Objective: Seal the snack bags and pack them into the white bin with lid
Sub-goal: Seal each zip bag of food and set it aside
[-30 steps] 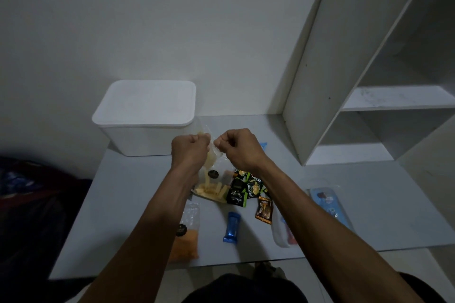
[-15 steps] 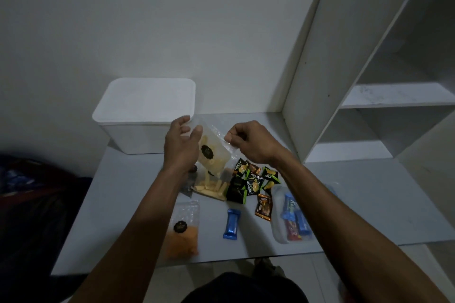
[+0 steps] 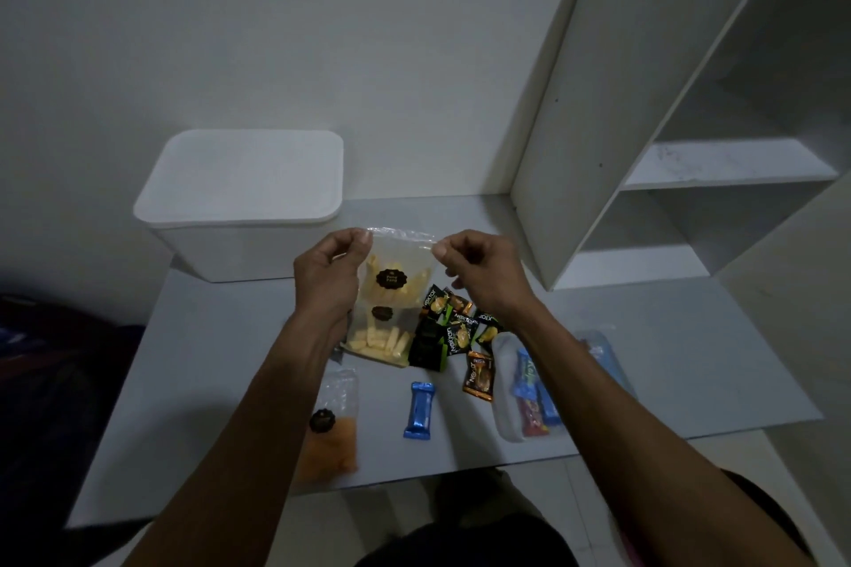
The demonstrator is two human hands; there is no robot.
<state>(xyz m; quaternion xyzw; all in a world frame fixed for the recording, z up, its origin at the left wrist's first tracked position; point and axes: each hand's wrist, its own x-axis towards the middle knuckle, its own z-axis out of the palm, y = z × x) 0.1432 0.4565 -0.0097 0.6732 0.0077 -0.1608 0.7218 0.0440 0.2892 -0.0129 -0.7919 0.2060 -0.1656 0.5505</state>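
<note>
I hold a clear zip bag of yellow snack sticks (image 3: 397, 276) upright above the table, its top strip stretched between both hands. My left hand (image 3: 329, 276) pinches the top left corner, my right hand (image 3: 479, 269) the top right corner. Below it on the table lies a second clear bag of pale sticks (image 3: 380, 338). A clear bag with orange snacks (image 3: 329, 437) lies at the front left. The white bin (image 3: 239, 216) stands at the back left with its lid on.
Small black-and-green packets (image 3: 453, 329), an orange sachet (image 3: 479, 375) and a blue bar (image 3: 420, 410) lie mid-table. A clear bag of blue and red bars (image 3: 529, 391) lies to the right. A white shelf unit (image 3: 654, 115) stands at the back right.
Both hands rose and moved apart. The bag of yellow sticks has been lifted off the table and turned upright, and its top edge is now pulled straight between the fingertips.
</note>
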